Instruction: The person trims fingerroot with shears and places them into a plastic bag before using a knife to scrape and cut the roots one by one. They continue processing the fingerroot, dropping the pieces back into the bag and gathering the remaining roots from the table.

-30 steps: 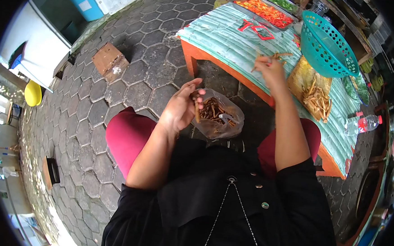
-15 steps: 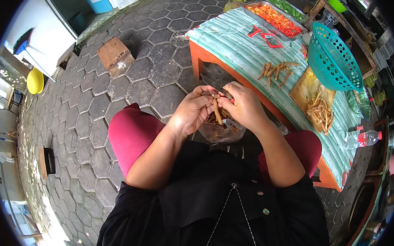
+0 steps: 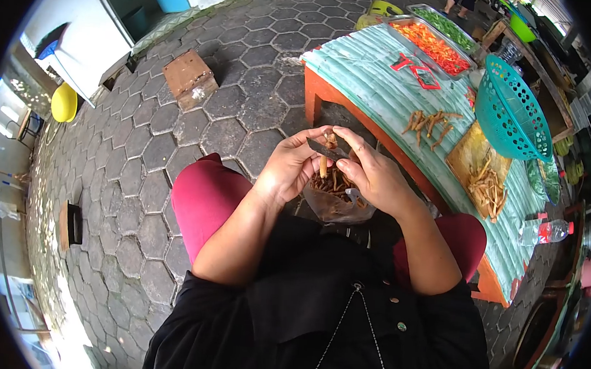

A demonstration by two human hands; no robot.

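In front of my lap, my left hand [image 3: 287,165] pinches a knobbly root with a pale, finger-shaped piece [image 3: 323,167] hanging down. My right hand [image 3: 379,179] is closed on a small knife, its dark blade [image 3: 321,149] lying across the root between both hands. The knife's handle is mostly hidden by my fingers. Below them, a clear plastic bag [image 3: 330,208] holds many thin brown roots [image 3: 339,182].
Beside me on the right stands a low table [image 3: 357,63]. It bears loose roots [image 3: 429,125], a board [image 3: 472,144] with pale roots [image 3: 487,189], a teal colander [image 3: 510,106], a bottle [image 3: 546,231] and trays of cut red [image 3: 432,47] and green vegetables [image 3: 447,26].
The knife blade has swung from pointing away beyond the hands to lying across the root. My right fingers have stretched forward over it. The whole view has shifted slightly.
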